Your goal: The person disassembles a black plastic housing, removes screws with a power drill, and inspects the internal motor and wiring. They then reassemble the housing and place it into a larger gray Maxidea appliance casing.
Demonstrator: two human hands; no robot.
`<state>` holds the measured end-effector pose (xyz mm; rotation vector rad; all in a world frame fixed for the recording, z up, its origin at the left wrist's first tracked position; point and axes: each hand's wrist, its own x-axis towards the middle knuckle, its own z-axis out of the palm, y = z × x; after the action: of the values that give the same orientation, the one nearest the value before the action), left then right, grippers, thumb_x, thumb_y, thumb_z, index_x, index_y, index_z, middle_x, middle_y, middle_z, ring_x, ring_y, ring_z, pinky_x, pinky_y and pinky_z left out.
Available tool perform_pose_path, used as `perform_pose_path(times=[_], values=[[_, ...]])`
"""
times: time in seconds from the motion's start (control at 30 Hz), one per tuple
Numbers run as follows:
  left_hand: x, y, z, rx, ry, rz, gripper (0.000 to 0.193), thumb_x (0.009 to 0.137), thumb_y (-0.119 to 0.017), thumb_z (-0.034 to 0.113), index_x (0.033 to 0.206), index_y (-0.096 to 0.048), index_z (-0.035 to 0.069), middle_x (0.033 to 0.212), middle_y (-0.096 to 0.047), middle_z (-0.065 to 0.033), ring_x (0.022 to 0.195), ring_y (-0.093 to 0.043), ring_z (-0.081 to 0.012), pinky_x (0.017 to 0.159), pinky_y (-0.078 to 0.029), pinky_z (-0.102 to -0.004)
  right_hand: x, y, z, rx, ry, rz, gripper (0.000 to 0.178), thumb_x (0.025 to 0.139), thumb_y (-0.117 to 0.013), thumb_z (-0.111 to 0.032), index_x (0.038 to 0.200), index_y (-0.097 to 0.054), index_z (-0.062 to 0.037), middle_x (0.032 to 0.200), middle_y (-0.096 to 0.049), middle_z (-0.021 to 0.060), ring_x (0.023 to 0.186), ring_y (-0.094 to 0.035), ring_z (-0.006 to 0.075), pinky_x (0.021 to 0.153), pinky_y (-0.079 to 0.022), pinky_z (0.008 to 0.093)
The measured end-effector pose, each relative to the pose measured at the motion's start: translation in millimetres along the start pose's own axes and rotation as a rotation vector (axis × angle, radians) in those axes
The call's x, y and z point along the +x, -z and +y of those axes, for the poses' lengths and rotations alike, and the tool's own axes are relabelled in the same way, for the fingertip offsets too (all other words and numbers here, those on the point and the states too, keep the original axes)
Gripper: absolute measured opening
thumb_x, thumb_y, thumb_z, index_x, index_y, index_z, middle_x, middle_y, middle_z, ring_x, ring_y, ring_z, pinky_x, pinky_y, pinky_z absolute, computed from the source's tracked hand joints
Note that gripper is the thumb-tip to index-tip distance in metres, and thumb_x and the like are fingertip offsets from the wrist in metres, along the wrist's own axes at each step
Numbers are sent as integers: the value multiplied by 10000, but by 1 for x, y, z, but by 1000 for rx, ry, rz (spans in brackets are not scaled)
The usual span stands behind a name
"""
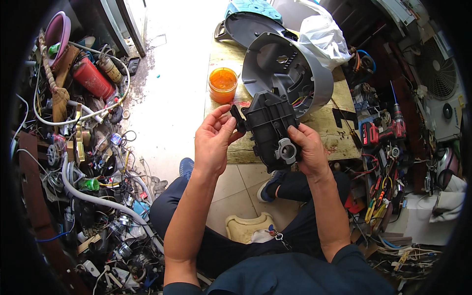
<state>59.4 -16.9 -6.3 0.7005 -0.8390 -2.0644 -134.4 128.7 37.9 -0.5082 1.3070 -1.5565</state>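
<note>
Above the near edge of a low wooden table [231, 150], my right hand [310, 150] grips the right side of a black plastic housing [268, 123], thumb on top. The housing has ribs and a grey ring-shaped fitting [285, 151] near its lower end. My left hand [214, 140] pinches a small black plastic piece [238, 118] at the housing's upper left; whether it is joined to the housing I cannot tell. Just beyond stands a large grey round shell [319, 73], its hollow side facing me, with coloured wires inside. A jar of orange grease [222, 84] stands left of it.
A dark round cover [255, 29] and a white plastic bag [324, 39] are at the table's far side. A screwdriver [353, 135] lies at its right edge. Scrap parts and cables [108, 221] crowd the left floor. Right are a red cordless drill [393, 125] and several pliers [376, 201].
</note>
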Motion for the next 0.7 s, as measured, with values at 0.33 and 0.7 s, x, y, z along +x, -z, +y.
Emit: perform_pose_path(times=[0.33, 0.7], values=[[-6, 6, 6, 136, -17, -73, 301, 1049, -645, 39, 1339, -621, -35, 1204, -708, -83, 1068, -682, -141, 975, -574, -291, 0, -1, 4, 25, -4, 11, 250, 1049, -683, -182, 1209, -686, 11, 1069, -762, 47, 880, -723, 107, 788, -604, 277], [-19, 14, 6, 75, 228, -133, 249, 1031, -679, 51, 1266, -642, -21, 1158, -706, -73, 1012, -703, -129, 891, -646, -302, 1, 1, 4, -27, 16, 0, 217, 1073, -650, -196, 1180, -679, -9, 1002, -763, 45, 804, -735, 111, 724, -614, 277]])
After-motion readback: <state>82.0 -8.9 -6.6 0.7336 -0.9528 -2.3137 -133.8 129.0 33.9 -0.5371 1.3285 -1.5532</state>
